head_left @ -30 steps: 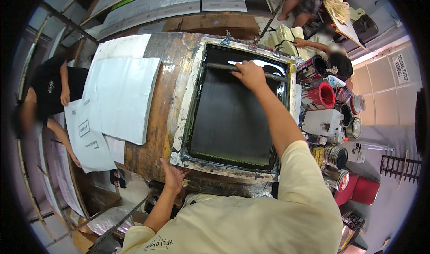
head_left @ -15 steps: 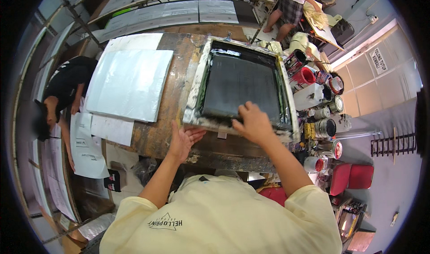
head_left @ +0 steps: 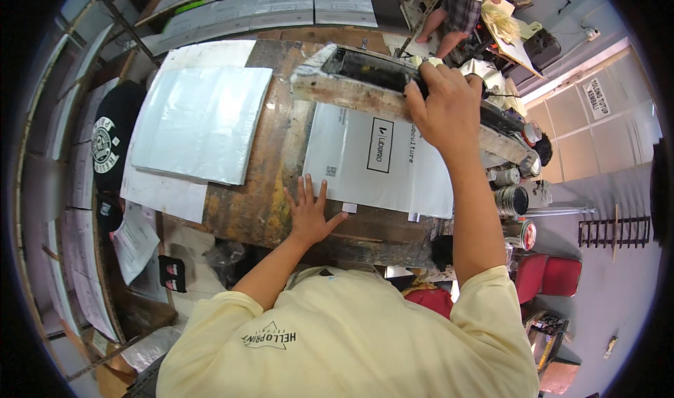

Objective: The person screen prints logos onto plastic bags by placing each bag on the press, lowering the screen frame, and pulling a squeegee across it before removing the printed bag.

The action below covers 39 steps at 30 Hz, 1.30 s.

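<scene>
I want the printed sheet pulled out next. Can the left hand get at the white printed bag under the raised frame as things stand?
Probably yes: the left hand lies flat on the table beside the white printed bag, and the right hand holds the screen frame tilted up off it.

The right hand (head_left: 444, 106) grips the near rail of a wooden printing screen frame (head_left: 365, 82), which is tilted up off the surface (head_left: 270, 173) toward its far edge. Under the raised frame lies a white plastic bag (head_left: 382, 162) with a dark printed mark, flat near the surface's right part. The left hand (head_left: 309, 212) rests palm down, fingers (head_left: 303, 187) spread, on the stained wood at the near edge, just beside the bag's left corner. A stack of white bags (head_left: 200, 124) lies at the left part. Ink cans (head_left: 511, 200) stand past the right edge.
</scene>
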### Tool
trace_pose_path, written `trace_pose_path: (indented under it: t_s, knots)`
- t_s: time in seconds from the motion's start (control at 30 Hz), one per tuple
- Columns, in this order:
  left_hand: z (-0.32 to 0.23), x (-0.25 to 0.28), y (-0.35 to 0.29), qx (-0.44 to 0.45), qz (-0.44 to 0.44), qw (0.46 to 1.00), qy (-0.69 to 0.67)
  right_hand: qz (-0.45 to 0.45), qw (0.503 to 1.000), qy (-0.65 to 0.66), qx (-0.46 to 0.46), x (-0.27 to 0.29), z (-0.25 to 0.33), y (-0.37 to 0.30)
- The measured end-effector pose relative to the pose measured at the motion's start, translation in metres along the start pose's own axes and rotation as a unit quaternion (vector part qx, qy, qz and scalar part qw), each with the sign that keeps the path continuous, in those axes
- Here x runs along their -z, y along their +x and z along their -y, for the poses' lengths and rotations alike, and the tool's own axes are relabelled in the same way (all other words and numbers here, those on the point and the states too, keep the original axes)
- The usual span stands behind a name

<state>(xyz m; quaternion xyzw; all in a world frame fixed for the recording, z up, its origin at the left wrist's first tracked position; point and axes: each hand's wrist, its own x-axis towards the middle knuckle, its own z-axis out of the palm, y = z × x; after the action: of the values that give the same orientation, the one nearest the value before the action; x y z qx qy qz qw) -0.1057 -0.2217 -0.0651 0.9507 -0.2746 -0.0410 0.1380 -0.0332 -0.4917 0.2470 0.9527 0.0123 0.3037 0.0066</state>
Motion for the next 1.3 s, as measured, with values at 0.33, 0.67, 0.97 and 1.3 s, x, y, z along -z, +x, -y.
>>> trace_pose_path:
  t_s: [0.33,0.67,0.97,1.3]
  knots:
    - [-0.007,-0.013,-0.001,0.065,0.081,0.995,-0.006,-0.059,0.997,0.037,0.021,0.003,-0.022,0.052]
    - [-0.011,-0.011,-0.003,0.075,0.059,0.995,-0.022,-0.057,0.998,0.033,0.0,0.001,-0.024,0.055]
    - [-0.029,0.027,0.041,-0.005,-0.109,0.976,-0.186,-0.045,0.999,0.013,0.006,-0.001,-0.02,0.045]
    - [-0.028,0.082,0.061,0.069,-0.268,0.877,-0.393,-0.03,0.999,0.025,0.001,0.006,-0.013,0.04]
